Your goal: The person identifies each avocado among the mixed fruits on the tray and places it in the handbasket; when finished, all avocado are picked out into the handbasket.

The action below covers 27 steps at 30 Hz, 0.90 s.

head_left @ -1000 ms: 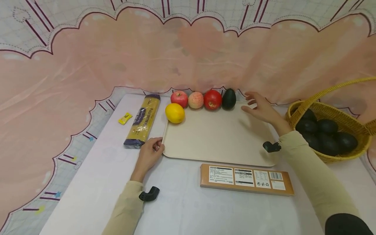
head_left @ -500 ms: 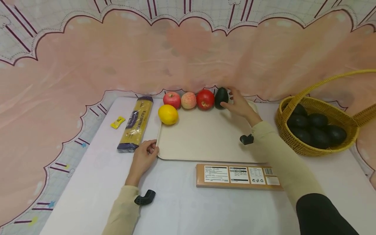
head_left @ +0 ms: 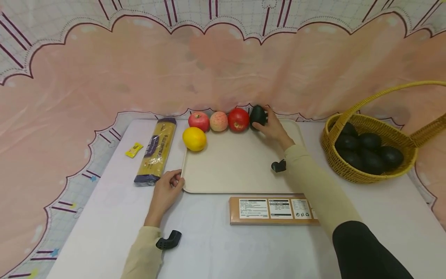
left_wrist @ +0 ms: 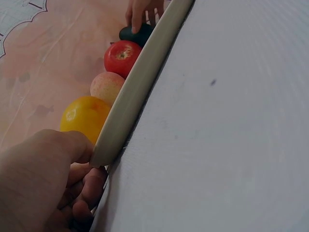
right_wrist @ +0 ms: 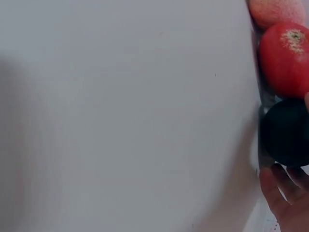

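My left hand (head_left: pixel 165 195) pinches the near left corner of a flat beige tray (head_left: pixel 240 170); in the left wrist view the thumb lies on the rim and the fingers curl beneath it. At the tray's far side my right hand (head_left: pixel 273 127) holds a dark green avocado (head_left: pixel 257 117), thumb in front and fingers on its right side. A row continues leftward along that far edge: a red round fruit (head_left: pixel 239 120), a peach (head_left: pixel 218 121) and a red apple (head_left: pixel 198 121). A yellow lemon (head_left: pixel 194 139) sits at the tray's far left corner.
A yellow wicker basket (head_left: pixel 331 151) with several dark avocados (head_left: pixel 370 141) stands at right, its tall handle arching up. Left lie a spaghetti pack (head_left: pixel 156 151) and a small yellow packet (head_left: pixel 134 150). A brown box (head_left: pixel 271 211) lies before the tray, partly behind the right sleeve.
My right hand has moved left from over the tray's far right side and taken hold of the avocado. The left hand stays at the tray's corner. The head view has shifted slightly.
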Motion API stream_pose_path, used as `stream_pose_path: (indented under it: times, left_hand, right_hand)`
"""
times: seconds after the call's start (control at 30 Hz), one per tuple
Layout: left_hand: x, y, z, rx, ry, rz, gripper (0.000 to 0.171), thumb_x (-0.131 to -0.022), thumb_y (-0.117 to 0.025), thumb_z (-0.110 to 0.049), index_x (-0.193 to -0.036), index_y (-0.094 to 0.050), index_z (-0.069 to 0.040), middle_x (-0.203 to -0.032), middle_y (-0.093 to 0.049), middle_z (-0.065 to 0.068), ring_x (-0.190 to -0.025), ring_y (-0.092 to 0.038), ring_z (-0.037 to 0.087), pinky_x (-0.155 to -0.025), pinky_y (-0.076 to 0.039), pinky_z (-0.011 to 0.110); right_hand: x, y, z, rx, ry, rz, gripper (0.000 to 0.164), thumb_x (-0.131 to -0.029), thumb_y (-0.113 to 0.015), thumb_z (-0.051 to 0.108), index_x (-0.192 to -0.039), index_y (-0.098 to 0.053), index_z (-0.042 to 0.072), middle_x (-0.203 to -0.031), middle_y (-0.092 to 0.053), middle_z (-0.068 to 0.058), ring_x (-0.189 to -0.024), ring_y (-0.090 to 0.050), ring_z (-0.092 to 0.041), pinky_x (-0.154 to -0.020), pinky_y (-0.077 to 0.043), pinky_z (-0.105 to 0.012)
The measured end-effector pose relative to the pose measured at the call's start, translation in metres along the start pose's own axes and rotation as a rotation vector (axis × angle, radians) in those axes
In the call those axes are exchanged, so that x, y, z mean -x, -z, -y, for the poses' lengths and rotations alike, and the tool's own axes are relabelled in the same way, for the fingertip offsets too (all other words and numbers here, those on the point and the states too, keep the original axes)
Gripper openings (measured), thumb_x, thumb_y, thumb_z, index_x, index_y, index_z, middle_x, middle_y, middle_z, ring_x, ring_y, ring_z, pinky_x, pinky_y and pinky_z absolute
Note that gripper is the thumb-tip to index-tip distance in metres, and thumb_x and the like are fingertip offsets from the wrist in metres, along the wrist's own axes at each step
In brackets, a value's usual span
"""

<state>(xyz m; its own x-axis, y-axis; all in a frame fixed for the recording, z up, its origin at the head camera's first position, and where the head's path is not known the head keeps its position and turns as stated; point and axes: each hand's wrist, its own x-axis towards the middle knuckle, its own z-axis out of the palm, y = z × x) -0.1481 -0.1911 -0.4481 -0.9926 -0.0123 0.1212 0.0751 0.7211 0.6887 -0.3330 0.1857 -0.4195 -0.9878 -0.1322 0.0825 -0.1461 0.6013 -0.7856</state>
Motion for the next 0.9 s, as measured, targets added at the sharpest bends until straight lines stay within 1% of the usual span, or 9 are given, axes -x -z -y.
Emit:
stream_pose_path:
  times: [0.17, 0.23, 0.3, 0.5, 0.63, 0.8, 0.9]
  left_hand:
    - [-0.001, -0.003, 0.001, 0.007, 0.004, 0.011, 0.032, -0.089, -0.060, -0.019, -0.117, -0.064, -0.005, -0.087, -0.058, 0.003, -0.073, -0.048, 0.014, -0.064, -0.037, 0.023]
    - [-0.001, -0.003, 0.001, 0.007, 0.002, 0.010, 0.032, -0.089, -0.060, -0.019, -0.117, -0.064, -0.005, -0.086, -0.057, 0.003, -0.073, -0.048, 0.014, -0.063, -0.037, 0.023]
    - [-0.001, -0.003, 0.002, 0.004, 0.003, 0.006, 0.032, -0.088, -0.060, -0.019, -0.117, -0.064, -0.005, -0.086, -0.057, 0.003, -0.073, -0.047, 0.014, -0.063, -0.037, 0.023]
    - [0.000, 0.001, 0.002, 0.001, 0.002, -0.008, 0.032, -0.088, -0.060, -0.019, -0.116, -0.064, -0.005, -0.085, -0.057, 0.003, -0.072, -0.047, 0.014, -0.063, -0.036, 0.024]
    - [0.000, 0.001, 0.001, -0.005, 0.001, -0.007, 0.032, -0.088, -0.059, -0.020, -0.117, -0.064, -0.006, -0.085, -0.057, 0.003, -0.072, -0.047, 0.014, -0.064, -0.036, 0.023]
    - [0.000, 0.002, 0.000, -0.010, 0.007, 0.000, 0.032, -0.089, -0.059, -0.020, -0.117, -0.064, -0.006, -0.086, -0.057, 0.004, -0.073, -0.047, 0.014, -0.064, -0.036, 0.023]
    - [0.001, 0.002, -0.001, -0.003, 0.012, 0.003, 0.033, -0.089, -0.059, -0.020, -0.118, -0.064, -0.006, -0.087, -0.058, 0.004, -0.073, -0.047, 0.014, -0.064, -0.036, 0.023]
  right_hand:
    - [-0.001, -0.003, 0.003, -0.036, -0.068, -0.064, 0.074, -0.087, -0.067, 0.023, -0.143, -0.021, 0.006, -0.139, -0.037, -0.023, -0.127, -0.040, -0.037, -0.110, -0.030, -0.048]
    - [-0.001, -0.003, 0.004, -0.047, -0.092, -0.076, 0.074, -0.086, -0.067, 0.024, -0.142, -0.022, 0.007, -0.140, -0.037, -0.021, -0.127, -0.040, -0.036, -0.110, -0.030, -0.047]
    - [-0.001, -0.003, 0.004, -0.050, -0.097, -0.079, 0.074, -0.086, -0.068, 0.024, -0.142, -0.023, 0.006, -0.140, -0.037, -0.020, -0.126, -0.041, -0.036, -0.109, -0.031, -0.047]
    - [-0.002, 0.001, 0.004, -0.038, -0.084, -0.074, 0.074, -0.085, -0.068, 0.030, -0.142, -0.026, 0.007, -0.141, -0.039, -0.018, -0.124, -0.041, -0.034, -0.107, -0.033, -0.047]
    - [0.002, 0.011, 0.006, -0.013, -0.066, -0.048, 0.075, -0.085, -0.068, 0.033, -0.142, -0.028, 0.007, -0.141, -0.038, -0.017, -0.122, -0.041, -0.033, -0.105, -0.035, -0.048]
    - [0.006, 0.022, 0.009, -0.008, -0.006, -0.024, 0.072, -0.082, -0.072, 0.029, -0.138, -0.034, 0.004, -0.135, -0.041, -0.020, -0.117, -0.042, -0.035, -0.101, -0.036, -0.048]
    - [0.010, 0.029, 0.011, 0.001, 0.023, -0.010, 0.071, -0.081, -0.074, 0.028, -0.136, -0.035, 0.005, -0.130, -0.043, -0.021, -0.114, -0.042, -0.034, -0.098, -0.037, -0.047]
